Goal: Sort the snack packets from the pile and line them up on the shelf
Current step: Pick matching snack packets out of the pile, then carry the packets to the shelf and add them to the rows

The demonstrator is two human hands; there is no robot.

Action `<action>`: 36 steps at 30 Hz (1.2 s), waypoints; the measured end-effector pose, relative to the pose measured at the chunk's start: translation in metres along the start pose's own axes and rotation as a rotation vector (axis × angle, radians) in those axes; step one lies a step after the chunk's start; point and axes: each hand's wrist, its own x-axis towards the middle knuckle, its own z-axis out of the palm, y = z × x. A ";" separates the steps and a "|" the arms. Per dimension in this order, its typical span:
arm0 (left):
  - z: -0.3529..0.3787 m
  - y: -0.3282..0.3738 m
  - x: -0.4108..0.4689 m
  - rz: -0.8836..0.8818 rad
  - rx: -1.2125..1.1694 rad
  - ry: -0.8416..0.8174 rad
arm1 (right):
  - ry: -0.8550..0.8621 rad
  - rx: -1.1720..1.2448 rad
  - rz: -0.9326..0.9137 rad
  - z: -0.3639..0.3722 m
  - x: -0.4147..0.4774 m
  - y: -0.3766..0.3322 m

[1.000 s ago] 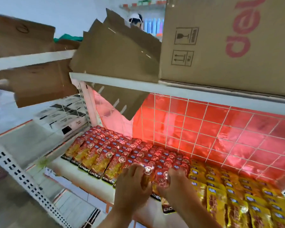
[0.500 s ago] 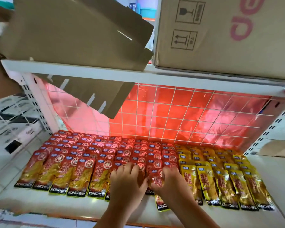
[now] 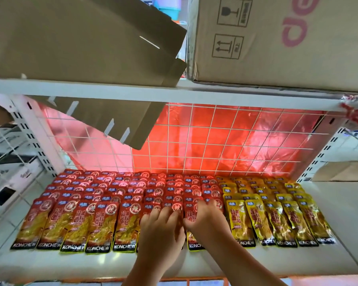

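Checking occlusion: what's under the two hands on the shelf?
Red packets in the front rows: the left hand and right hand lie on them. One packet's bottom edge shows below the right hand. Their middles, and any grip, are covered.

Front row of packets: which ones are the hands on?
The rightmost red packets, next to the first yellow packet: left hand and right hand press on them; the other front packets lie untouched.
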 end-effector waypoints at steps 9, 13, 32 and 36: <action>0.001 -0.001 0.000 0.012 -0.029 -0.004 | -0.016 -0.026 0.022 0.007 0.008 -0.003; 0.002 -0.001 0.000 0.012 -0.019 -0.014 | -0.008 -0.008 0.026 0.008 0.007 -0.001; -0.023 0.013 0.030 0.092 -0.053 0.173 | 0.110 -0.006 -0.155 -0.075 -0.008 -0.006; -0.049 0.033 0.051 0.112 -0.048 0.183 | 0.167 -0.009 -0.276 -0.106 -0.012 -0.004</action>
